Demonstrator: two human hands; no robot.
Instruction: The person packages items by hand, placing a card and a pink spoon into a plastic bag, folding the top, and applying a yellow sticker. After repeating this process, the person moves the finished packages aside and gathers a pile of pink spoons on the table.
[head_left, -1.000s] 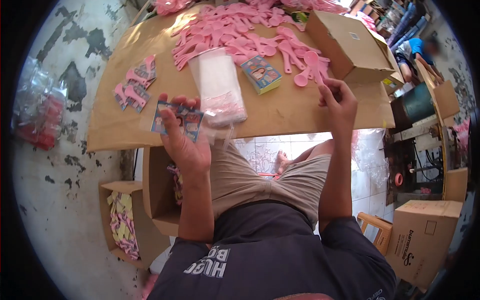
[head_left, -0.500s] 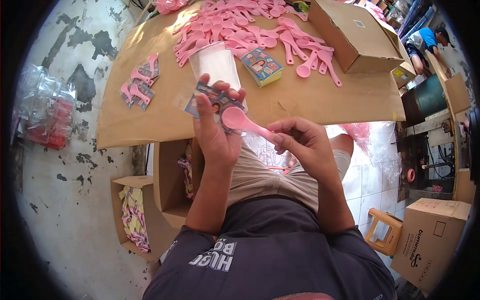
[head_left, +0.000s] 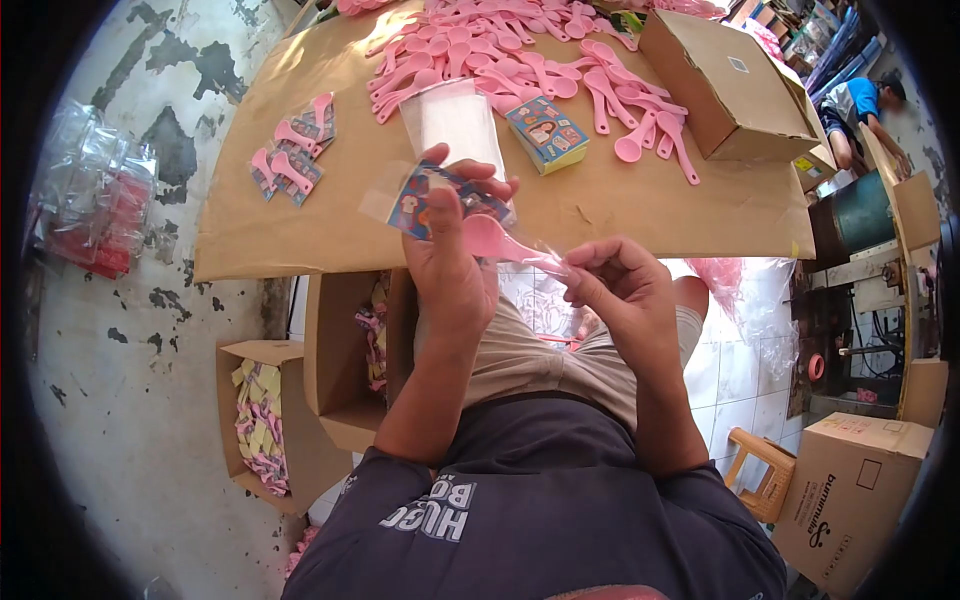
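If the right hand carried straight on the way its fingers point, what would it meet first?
Past the pink spoon it holds, the right hand would probably meet the left hand first, though depth is unclear.

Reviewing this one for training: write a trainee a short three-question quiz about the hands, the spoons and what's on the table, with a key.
1. Multiple choice: which part of the pink spoon is the right hand at?
A) the bowl
B) the middle
C) the handle end

2. True or false: from the person's view, the stack of cards lies on the table to the right of the clear bags.

3. Count: how many spoons are in the separate group at the table's left side?

Key: 1. C; 2. True; 3. Four
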